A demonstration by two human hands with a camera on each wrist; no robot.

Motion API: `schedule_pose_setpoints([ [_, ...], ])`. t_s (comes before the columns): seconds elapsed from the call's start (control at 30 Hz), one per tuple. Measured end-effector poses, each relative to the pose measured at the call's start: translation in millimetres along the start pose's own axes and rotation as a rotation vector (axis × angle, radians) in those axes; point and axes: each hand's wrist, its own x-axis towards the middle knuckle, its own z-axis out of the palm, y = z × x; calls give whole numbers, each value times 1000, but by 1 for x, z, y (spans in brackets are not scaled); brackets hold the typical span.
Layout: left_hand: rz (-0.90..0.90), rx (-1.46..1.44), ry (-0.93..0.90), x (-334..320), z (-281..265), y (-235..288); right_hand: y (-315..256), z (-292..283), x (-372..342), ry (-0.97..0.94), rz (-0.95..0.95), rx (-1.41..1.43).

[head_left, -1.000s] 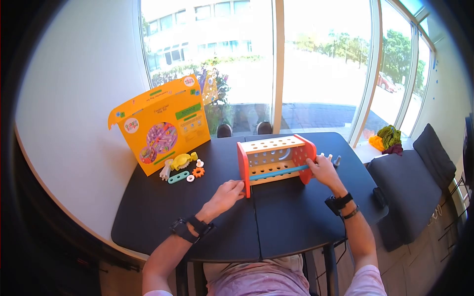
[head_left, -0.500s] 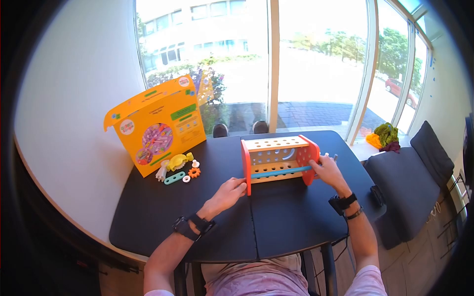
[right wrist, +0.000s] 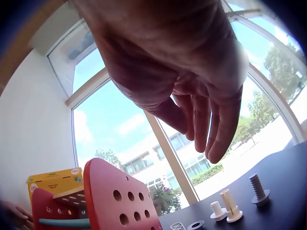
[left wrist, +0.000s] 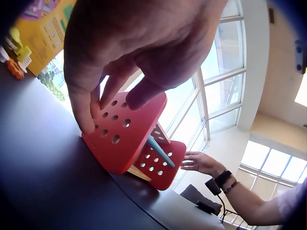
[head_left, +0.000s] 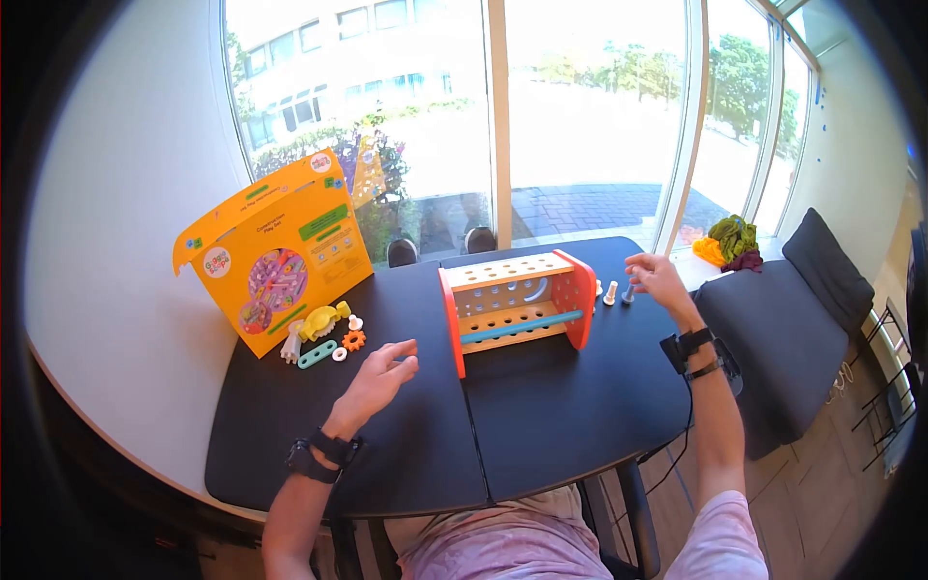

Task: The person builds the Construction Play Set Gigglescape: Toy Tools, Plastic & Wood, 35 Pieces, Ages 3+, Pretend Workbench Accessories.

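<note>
The person's left hand (head_left: pixel 377 379) hovers over the table (head_left: pixel 570 416), fingers relaxed and empty. The red-sided toolbox (head_left: pixel 517 313) stands upright on the table between the 2 hands, a blue rod (head_left: pixel 543 324) spanning its front. The right hand (head_left: pixel 660 280), fingers loosely bent and empty, hovers near 3 upright screws (head_left: pixel 610 294) beside the toolbox's right end.

Left grip (head_left: pixel 375 379), right grip (head_left: pixel 661 280) apparently relaxed.
</note>
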Motion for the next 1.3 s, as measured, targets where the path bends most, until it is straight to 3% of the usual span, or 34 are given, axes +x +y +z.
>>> schedule_pose_setpoints([
  [0.17, -23, -16, 23, -10, -10, -2, 5, 48, -4, -67, -186, -239],
  [0.3, -63, 1, 16, -17, -15, 1, 29, 84, 5, -317, -273, -342],
  [0.43, -81, -4, 15, -20, -22, -4, 44, 103, 2, -385, -439, -418],
  [0.6, -33, 2, 20, -22, -25, -13, 24, 102, -13, -432, -431, -465],
  [0.93, 3, 260, -7, -32, -31, -13, 5, 79, -54, -312, -504, -490],
  [1.07, 37, 630, 121, -35, -45, -4, -12, 63, -77, -375, -356, -611],
  [1.23, 139, 1016, 333, -19, -82, -35, -38, 50, -97, -502, -235, -590],
  [1.3, 101, 1054, 362, -9, -93, -54, -42, 48, -101, -418, -313, -594],
])
